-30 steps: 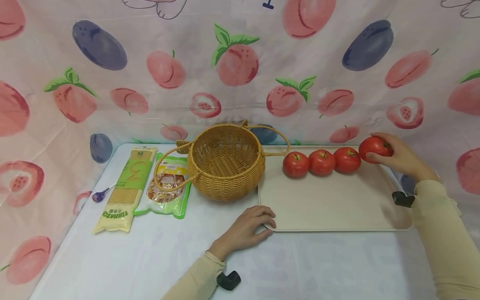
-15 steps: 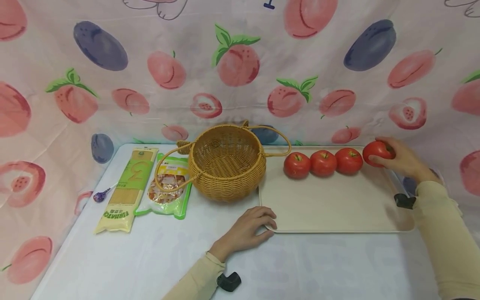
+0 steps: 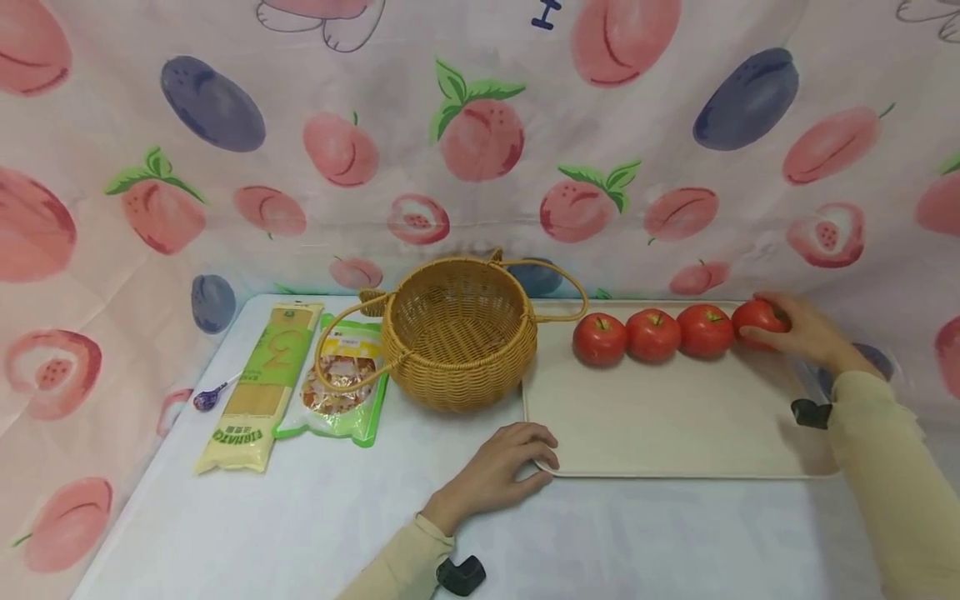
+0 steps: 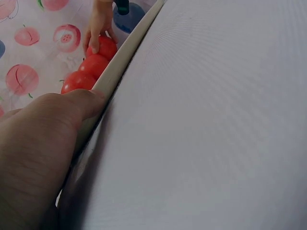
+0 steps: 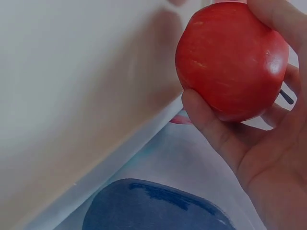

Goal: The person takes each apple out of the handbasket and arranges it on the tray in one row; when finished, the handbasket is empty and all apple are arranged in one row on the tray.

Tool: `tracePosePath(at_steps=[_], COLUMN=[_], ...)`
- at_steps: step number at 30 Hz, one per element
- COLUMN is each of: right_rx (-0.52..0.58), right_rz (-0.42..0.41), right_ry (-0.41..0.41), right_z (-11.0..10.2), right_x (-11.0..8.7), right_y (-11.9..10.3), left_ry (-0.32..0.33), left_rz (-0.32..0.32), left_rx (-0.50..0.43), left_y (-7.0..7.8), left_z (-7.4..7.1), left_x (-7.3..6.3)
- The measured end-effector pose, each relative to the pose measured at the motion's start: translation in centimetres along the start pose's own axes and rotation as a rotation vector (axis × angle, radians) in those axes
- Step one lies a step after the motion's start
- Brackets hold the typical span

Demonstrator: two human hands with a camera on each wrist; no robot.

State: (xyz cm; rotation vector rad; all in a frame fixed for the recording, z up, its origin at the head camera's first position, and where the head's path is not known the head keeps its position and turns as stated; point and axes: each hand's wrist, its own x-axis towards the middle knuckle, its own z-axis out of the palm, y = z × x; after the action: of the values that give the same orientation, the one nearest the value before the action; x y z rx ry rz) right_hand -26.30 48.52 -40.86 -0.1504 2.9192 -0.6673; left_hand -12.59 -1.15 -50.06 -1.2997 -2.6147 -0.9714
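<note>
Several red apples stand in a row along the back of a cream tray (image 3: 675, 425). My right hand (image 3: 795, 333) grips the rightmost apple (image 3: 756, 317) at the tray's back right corner, beside the third apple (image 3: 703, 330). In the right wrist view fingers and thumb curl round that apple (image 5: 230, 57) over the tray's edge (image 5: 124, 158). My left hand (image 3: 510, 462) rests on the table with relaxed fingers touching the tray's front left corner. In the left wrist view its thumb (image 4: 72, 108) lies against the tray's rim (image 4: 117, 72).
A wicker basket (image 3: 459, 333) with loop handles stands empty left of the tray. Left of it lie a snack pouch (image 3: 343, 383), a spaghetti pack (image 3: 258, 387) and a purple lollipop (image 3: 204, 398). A fruit-print cloth (image 3: 480, 142) hangs behind the white table (image 3: 300, 517).
My right hand has lowered the rightmost apple a little toward the tray, close beside the third apple. The left hand has stayed on the tray's corner.
</note>
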Motion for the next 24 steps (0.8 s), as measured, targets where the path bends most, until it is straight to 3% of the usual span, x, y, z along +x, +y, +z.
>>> tracePosePath(at_steps=[10, 20, 24], right_rx=[0.017, 0.038, 0.066], right_rz=[0.043, 0.006, 0.03], right_ry=[-0.024, 0.042, 0.032], right_z=[1.0, 1.8, 2.3], right_x=[0.2, -0.2, -0.2], right_y=[0.6, 0.6, 0.4], left_ry=[0.009, -0.003, -0.009], left_rz=[0.011, 0.011, 0.0], left_rx=[0.014, 0.009, 0.01], left_y=[-0.2, 0.0, -0.1], left_z=[0.2, 0.0, 0.0], left_x=[0.0, 0.1, 0.0])
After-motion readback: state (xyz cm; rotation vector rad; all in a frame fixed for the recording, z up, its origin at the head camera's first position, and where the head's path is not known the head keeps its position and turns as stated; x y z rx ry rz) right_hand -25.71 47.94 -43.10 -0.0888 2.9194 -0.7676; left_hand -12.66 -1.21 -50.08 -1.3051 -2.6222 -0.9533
